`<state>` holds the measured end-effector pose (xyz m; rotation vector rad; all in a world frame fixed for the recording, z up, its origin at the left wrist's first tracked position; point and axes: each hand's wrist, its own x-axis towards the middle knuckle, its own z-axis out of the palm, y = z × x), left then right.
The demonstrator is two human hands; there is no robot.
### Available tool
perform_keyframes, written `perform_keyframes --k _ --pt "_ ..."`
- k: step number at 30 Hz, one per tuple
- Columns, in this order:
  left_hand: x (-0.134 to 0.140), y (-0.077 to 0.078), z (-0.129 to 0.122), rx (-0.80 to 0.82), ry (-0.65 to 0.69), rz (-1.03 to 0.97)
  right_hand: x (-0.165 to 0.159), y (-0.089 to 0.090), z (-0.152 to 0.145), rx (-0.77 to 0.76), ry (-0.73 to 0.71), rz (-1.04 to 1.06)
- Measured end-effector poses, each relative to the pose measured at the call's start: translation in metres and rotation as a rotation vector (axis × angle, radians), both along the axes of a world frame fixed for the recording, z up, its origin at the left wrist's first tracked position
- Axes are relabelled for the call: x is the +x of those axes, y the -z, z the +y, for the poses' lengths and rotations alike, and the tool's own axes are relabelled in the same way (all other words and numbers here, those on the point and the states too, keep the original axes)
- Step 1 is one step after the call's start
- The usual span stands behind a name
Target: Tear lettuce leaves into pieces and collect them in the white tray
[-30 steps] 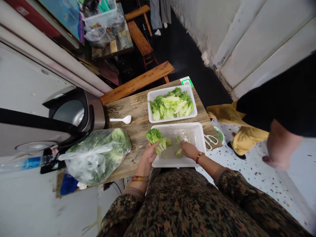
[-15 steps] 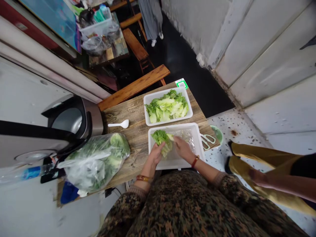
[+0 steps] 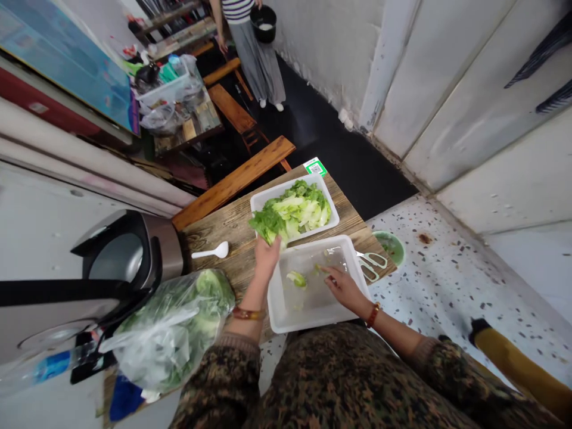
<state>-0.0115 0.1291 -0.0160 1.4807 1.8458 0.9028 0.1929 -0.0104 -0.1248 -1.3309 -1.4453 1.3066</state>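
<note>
My left hand (image 3: 267, 257) grips green lettuce leaves (image 3: 267, 223) at the near left corner of the far white tray (image 3: 336, 221). That tray holds a heap of torn lettuce (image 3: 304, 205). Over the near white tray (image 3: 277, 319) is my right hand (image 3: 343, 289), index finger stretched out beside a small green scrap. I see no leaf held in it. A pale lettuce piece (image 3: 297, 278) and a few bits lie on the near tray's bottom, with clear plastic film toward its far right.
Scissors (image 3: 372, 265) with pale green handles lie right of the near tray. At left are a white spoon (image 3: 212, 251), a bag of greens (image 3: 170, 333) and a bin-like appliance (image 3: 165, 244). A green basin (image 3: 389, 247) sits beyond the table's right edge. A person (image 3: 254, 53) carries a black bucket.
My left hand has carried the lettuce leaves from the near tray to the far tray. My right hand has let go of them, and a lettuce piece now lies below. The background person came closer.
</note>
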Motion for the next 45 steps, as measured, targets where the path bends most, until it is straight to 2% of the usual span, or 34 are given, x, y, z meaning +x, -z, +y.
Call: perform_keyframes --k 3,5,8,10,12,15,19,23,27,30,33,35,38,41,45 --pt "0.010 -0.008 0.053 0.119 0.083 0.391 0.002 0.003 -0.011 -0.056 0.028 -0.004" --pt "0.021 0.001 0.076 0.057 0.210 0.603 0.003 0.004 -0.017 -0.080 0.044 -0.008" --pt "0.037 0.029 0.090 -0.158 0.398 0.810 0.006 0.007 -0.022 -0.101 0.066 -0.018" --pt "0.042 0.044 0.093 -0.264 0.440 0.867 0.010 0.008 -0.022 -0.105 0.079 -0.032" --pt "0.042 0.048 0.097 -0.319 0.456 0.881 0.014 0.008 -0.019 -0.095 0.096 -0.051" --pt "0.033 0.035 0.102 -0.332 0.498 0.842 0.018 0.009 -0.012 -0.069 0.110 -0.076" --pt "0.017 0.010 0.100 -0.218 0.494 0.747 0.021 0.010 -0.001 -0.037 0.067 -0.111" --pt "0.001 0.000 0.076 -0.055 0.496 0.594 0.013 0.012 0.009 -0.018 -0.088 -0.193" --pt "-0.013 0.007 0.022 0.061 0.359 0.445 -0.009 0.016 0.018 0.010 -0.302 -0.317" --pt "-0.022 0.021 -0.033 -0.044 0.353 0.365 -0.032 0.016 0.020 0.080 -0.427 -0.366" --pt "-0.030 0.039 -0.083 -0.161 0.361 0.316 -0.054 0.015 0.019 0.160 -0.492 -0.370" --pt "-0.036 0.049 -0.106 -0.219 0.352 0.287 -0.063 0.015 0.019 0.181 -0.489 -0.363" --pt "-0.043 0.061 -0.125 -0.240 0.305 0.205 -0.066 0.017 0.022 0.159 -0.448 -0.308" --pt "-0.043 0.067 -0.126 -0.257 0.165 0.087 -0.058 0.017 0.029 0.009 -0.335 -0.103" --pt "-0.025 0.064 -0.119 -0.389 -0.049 -0.190 -0.040 0.008 0.032 -0.428 -0.135 0.301"
